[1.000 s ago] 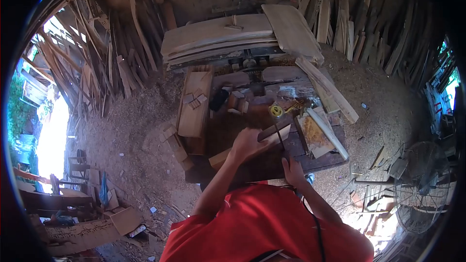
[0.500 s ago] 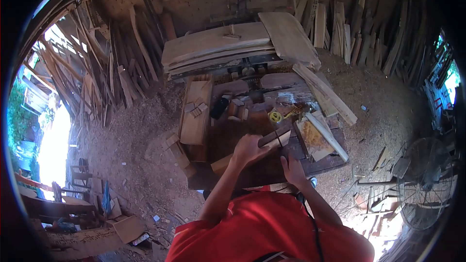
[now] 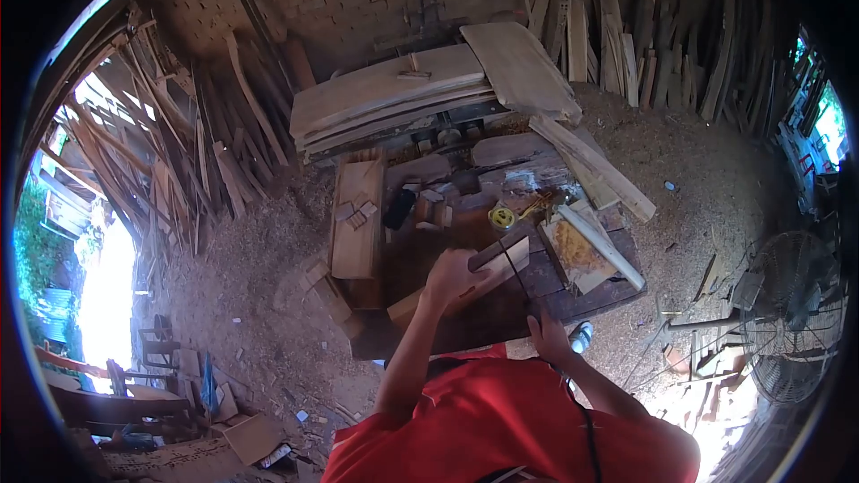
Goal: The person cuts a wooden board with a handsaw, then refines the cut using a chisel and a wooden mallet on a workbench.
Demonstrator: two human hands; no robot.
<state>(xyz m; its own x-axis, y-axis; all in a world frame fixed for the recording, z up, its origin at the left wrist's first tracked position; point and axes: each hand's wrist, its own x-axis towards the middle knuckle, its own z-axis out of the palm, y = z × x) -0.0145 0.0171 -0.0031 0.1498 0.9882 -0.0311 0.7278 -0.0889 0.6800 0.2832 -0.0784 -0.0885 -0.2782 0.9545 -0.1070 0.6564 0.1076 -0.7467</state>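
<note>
My left hand (image 3: 450, 279) is closed around a dark strip of wood (image 3: 489, 254), pressing it against a pale wooden piece (image 3: 507, 270) on the workbench (image 3: 447, 329). Close to the front edge of the bench, my right hand (image 3: 548, 340) is wrapped around the handle end of a saw (image 3: 516, 274). The thin dark blade, seen nearly edge-on, crosses the wood just right of my left hand. How deep it sits in the wood cannot be made out. A yellow tape measure (image 3: 502, 217) lies beyond the wood.
A wooden box-like piece (image 3: 354, 246) with small blocks on it stands at the bench's left. Right of my hands lie a stained board (image 3: 577, 250) and a pale strip (image 3: 601, 249). Stacked planks (image 3: 394, 94) sit behind. A wire-caged fan (image 3: 787, 326) stands at far right.
My right hand has drawn back toward my body with the saw, so more of the blade shows in front of the wood. My left hand keeps its hold. The camera view has shifted slightly.
</note>
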